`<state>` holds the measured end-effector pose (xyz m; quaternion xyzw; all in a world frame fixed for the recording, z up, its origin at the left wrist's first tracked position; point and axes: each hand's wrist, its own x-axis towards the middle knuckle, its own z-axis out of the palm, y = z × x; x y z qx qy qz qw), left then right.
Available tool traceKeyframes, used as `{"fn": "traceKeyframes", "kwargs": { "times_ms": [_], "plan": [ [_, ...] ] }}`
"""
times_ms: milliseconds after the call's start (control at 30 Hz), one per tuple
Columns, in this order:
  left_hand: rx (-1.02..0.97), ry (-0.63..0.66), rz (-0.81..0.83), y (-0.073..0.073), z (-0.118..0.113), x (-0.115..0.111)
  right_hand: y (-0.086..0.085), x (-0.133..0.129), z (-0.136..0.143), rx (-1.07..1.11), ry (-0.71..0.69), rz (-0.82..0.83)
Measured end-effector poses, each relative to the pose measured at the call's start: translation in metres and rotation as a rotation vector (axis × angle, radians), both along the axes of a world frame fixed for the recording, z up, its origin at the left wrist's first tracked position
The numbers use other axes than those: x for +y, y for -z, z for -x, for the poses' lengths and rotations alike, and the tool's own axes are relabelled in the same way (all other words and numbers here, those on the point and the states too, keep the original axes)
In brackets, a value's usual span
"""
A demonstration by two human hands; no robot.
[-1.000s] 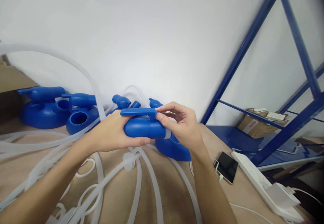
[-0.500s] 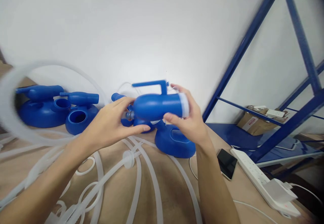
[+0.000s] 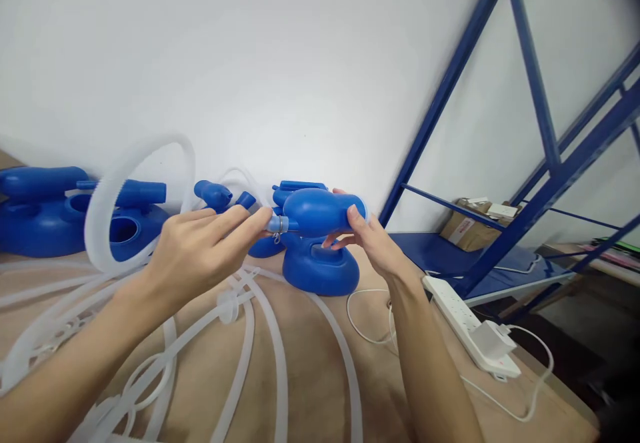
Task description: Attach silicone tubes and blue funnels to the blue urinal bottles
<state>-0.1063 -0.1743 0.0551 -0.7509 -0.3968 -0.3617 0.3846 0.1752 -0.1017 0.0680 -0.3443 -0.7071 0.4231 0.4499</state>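
A rounded blue plastic bottle (image 3: 320,210) lies sideways in the air above the table. My right hand (image 3: 367,236) grips its wide right end, thumb on the near side. My left hand (image 3: 215,239) is closed at the narrow left end, fingers pinching the pale tube (image 3: 274,223) beside a metal clamp (image 3: 281,225). A thick translucent hose (image 3: 103,219) loops up behind my left wrist. Just below the held bottle stands a blue container with a handle opening (image 3: 320,273).
More blue containers (image 3: 40,226) stand along the wall at left. White tubes (image 3: 277,356) spread over the tan table (image 3: 320,356). At right are a power strip (image 3: 460,319) with a plug, a cable, a blue metal rack (image 3: 445,109) and a cardboard box (image 3: 465,226).
The bottle has turned so its handle no longer points up. My left fingers have closed on the tube at its narrow end. The whole view has shifted right, and the phone no longer shows.
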Motion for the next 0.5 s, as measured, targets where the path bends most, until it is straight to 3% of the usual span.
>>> {"fn": "traceKeyframes", "kwargs": {
  "times_ms": [167,367,500],
  "plan": [
    [0.201,-0.033,-0.008,-0.014,-0.015,0.014,-0.004,0.002,-0.009,0.117,0.081,-0.183],
    [0.079,0.068,0.024,-0.015,-0.026,0.006,-0.002,0.002,-0.003,0.25,-0.035,-0.15],
    [0.082,0.04,0.127,-0.01,-0.027,0.001,0.001,0.002,0.002,0.27,-0.029,-0.198]
  ]
}}
